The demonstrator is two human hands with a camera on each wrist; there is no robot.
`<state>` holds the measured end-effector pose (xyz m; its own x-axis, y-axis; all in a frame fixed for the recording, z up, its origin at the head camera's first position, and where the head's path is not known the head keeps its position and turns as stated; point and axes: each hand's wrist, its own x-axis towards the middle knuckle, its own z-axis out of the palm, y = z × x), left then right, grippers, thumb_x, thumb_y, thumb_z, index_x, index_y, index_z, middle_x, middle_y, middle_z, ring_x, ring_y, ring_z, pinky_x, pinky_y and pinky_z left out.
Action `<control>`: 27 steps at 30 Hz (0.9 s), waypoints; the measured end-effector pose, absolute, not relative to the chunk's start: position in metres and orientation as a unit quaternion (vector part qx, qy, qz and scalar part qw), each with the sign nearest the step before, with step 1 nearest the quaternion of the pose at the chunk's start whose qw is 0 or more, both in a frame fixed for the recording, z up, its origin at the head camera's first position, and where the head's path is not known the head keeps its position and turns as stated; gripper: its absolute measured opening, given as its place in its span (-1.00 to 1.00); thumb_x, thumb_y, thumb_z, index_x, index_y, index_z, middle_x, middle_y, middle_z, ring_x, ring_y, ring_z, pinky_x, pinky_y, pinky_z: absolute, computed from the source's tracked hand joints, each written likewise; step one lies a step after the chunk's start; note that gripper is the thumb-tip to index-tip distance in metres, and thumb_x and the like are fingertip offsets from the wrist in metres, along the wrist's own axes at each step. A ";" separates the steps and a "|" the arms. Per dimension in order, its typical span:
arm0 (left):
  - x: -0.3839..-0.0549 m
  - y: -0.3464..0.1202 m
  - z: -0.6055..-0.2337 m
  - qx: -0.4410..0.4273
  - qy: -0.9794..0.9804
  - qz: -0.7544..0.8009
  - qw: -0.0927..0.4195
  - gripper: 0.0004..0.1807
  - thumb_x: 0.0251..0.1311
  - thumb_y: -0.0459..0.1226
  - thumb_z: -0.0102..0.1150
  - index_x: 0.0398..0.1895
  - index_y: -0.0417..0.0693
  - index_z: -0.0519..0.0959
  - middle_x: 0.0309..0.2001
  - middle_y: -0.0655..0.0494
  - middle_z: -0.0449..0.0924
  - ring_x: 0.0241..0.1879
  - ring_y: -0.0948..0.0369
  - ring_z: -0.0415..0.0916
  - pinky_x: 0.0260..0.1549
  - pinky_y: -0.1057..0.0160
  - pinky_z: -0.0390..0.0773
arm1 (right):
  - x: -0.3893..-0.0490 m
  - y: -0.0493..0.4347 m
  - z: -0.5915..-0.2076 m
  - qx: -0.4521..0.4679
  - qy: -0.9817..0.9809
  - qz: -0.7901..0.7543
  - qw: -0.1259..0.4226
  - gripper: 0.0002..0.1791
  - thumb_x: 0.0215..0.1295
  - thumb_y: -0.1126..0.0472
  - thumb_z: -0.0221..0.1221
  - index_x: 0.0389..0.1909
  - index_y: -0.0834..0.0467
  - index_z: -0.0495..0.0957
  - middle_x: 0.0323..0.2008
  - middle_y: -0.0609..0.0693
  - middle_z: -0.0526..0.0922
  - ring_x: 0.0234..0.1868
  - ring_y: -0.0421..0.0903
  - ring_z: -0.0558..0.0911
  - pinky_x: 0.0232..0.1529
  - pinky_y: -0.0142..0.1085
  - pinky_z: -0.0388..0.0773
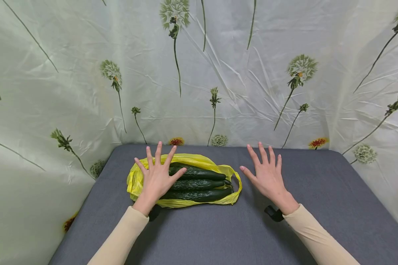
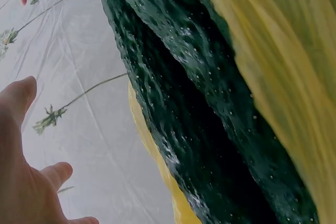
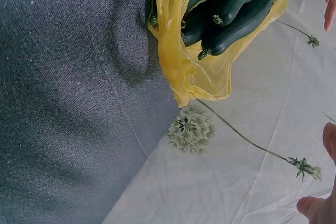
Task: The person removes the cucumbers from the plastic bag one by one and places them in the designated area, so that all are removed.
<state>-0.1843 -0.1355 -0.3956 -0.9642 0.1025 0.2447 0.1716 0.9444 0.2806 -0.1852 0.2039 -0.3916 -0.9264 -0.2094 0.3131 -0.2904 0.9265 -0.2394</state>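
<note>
Several dark green cucumbers (image 1: 199, 185) are held in an opened yellow plastic bag (image 1: 199, 160), which is laid on a grey cloth-covered table (image 1: 212, 235), left of the middle. The cucumbers are lined up side by side, with their stem ends turned toward the right, where a loop handle (image 1: 240, 182) of the bag is spread out on the cloth. The left hand (image 1: 157, 181) is held over the left part of the bag, its fingers spread wide; in the left wrist view it is seen apart from the cucumbers. The right hand (image 1: 269, 177) is held just beyond the handle, likewise with fingers spread and nothing gripped. Both forearms are covered by beige sleeves (image 1: 318, 235), and a black device (image 1: 273, 213) is worn at each wrist. Behind the table, a pale curtain (image 1: 232, 33) printed with dandelions is hung.
</note>
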 end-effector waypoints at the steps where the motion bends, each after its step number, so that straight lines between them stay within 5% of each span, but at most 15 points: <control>1: -0.184 -0.136 -0.396 -0.070 -0.979 -0.151 0.114 -0.09 0.16 0.37 -0.06 0.53 0.35 -0.05 0.52 -0.07 -0.39 0.38 -0.20 -0.71 0.05 -0.38 -0.72 | -0.185 0.204 -0.391 0.130 -0.971 0.141 0.143 -0.15 0.34 -0.24 0.03 0.52 -0.02 -0.05 0.47 0.27 -0.11 0.41 0.38 -0.18 0.21 0.38 -0.30; 27: -0.179 -0.168 -0.392 -0.099 -0.978 -0.148 0.108 -0.14 0.19 0.30 0.01 0.51 0.33 0.04 0.52 -0.05 -0.33 0.42 -0.21 -0.56 0.13 -0.42 -0.52 | -0.186 0.197 -0.387 0.195 -0.954 0.149 0.173 -0.16 0.29 -0.18 0.14 0.49 0.05 0.08 0.45 0.25 0.01 0.42 0.29 -0.04 0.27 0.28 -0.19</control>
<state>-0.1790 -0.1677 -0.3920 -0.9568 0.1625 0.2409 0.2266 0.9363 0.2684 -0.1856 0.1970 -0.3870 -0.8639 -0.3204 0.3886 -0.4235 0.8797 -0.2162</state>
